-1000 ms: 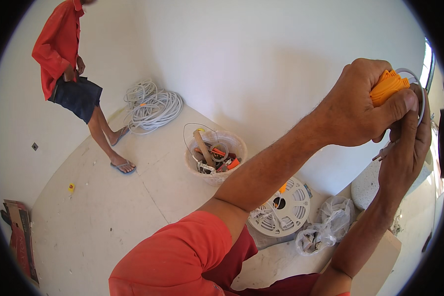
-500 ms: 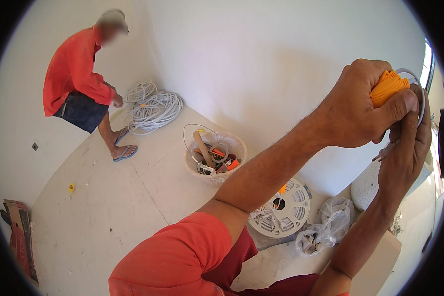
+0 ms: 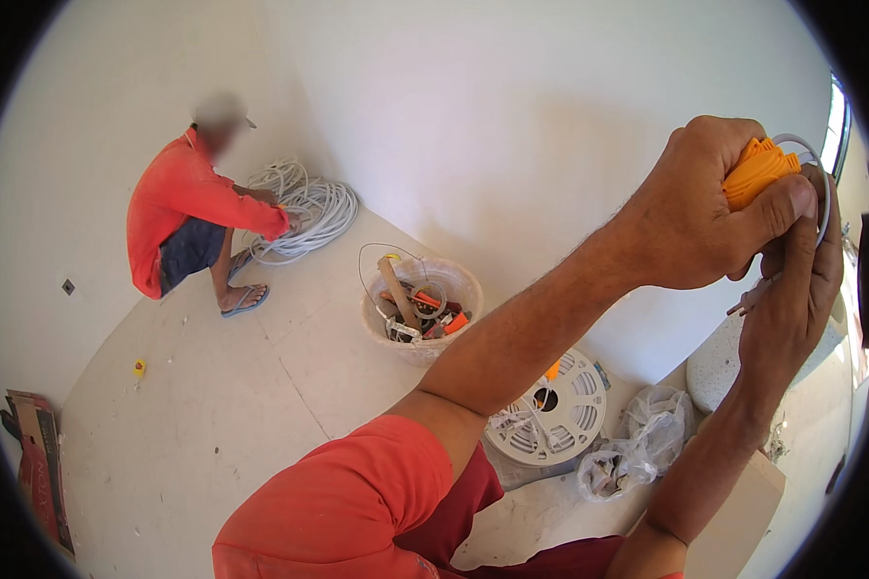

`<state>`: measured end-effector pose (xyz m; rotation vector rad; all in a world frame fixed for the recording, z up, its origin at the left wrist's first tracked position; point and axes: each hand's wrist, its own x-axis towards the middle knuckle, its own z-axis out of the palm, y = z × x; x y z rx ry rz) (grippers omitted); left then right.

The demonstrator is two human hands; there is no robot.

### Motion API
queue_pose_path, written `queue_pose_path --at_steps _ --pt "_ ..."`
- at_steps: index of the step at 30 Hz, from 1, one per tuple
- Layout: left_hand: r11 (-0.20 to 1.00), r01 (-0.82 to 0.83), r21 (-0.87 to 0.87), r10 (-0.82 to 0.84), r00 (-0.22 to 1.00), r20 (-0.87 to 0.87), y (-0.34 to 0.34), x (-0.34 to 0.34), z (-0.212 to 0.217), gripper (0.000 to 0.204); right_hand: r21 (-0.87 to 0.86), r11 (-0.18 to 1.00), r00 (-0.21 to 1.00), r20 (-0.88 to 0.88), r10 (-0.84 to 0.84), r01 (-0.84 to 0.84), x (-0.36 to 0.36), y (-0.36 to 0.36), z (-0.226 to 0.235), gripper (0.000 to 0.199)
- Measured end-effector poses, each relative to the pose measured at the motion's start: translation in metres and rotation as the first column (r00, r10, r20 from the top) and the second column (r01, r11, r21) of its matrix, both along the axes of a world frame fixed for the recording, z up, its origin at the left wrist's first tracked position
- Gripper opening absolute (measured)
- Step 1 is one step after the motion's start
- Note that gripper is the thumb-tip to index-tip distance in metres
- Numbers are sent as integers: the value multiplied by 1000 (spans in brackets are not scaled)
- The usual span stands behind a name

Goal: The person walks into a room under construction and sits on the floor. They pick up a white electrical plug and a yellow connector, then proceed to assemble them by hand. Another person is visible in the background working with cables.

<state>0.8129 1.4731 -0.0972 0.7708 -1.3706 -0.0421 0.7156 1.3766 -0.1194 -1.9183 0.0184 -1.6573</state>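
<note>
At the upper right, my left hand [image 3: 710,207] is closed around a ribbed orange plastic piece [image 3: 765,174], whose exact kind I cannot make out. A thin grey cable [image 3: 825,183] loops from behind that piece down into my right hand [image 3: 792,280]. The right fingers are closed, touching the left thumb and partly hidden by it. What looks like plug pins [image 3: 742,307] sticks out below the hands, beside the right palm.
A tool bucket [image 3: 369,323] with a hammer stands on the floor. Nearby are a white reel [image 3: 589,405] and a clear plastic bag [image 3: 661,425]. A co-worker [image 3: 179,198] squats by coiled grey cable [image 3: 333,217]. Cardboard [image 3: 43,463] leans at the left.
The co-worker has gone from stooping to a squat and now reaches into the coiled cable. My hands and the orange piece have hardly moved.
</note>
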Motion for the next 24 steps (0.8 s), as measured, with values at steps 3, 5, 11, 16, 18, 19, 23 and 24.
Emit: queue_pose_path --at_steps 3,5,11,16,18,19,23,24 --pt "1000 3 -2 -3 1000 -2 0 0 1 36 0 1000 1000 16 8 -8 1 0 0 50" --pt "1000 7 -7 -7 1000 -4 -1 0 1 35 7 1000 1000 13 6 -6 2 0 1 50" --pt "1000 0 2 0 1000 4 0 2 0 35 19 999 999 23 27 -27 3 2 1 49" --pt "1000 -2 0 2 1000 -5 0 3 0 35 18 1000 1000 20 23 -24 5 0 1 49" --pt "1000 4 -2 -4 1000 -8 -1 3 0 35 19 999 999 19 28 -28 5 0 1 49" --pt "1000 8 -2 -8 1000 -10 -1 3 1 35 23 999 999 19 28 -29 6 1 1 49" --pt "1000 16 1 -16 1000 -23 -1 3 1 35 36 999 1000 3 24 -24 4 3 2 48" --pt "1000 16 3 -15 1000 -25 -1 3 1 35 37 999 1000 -1 25 -25 3 3 3 48"
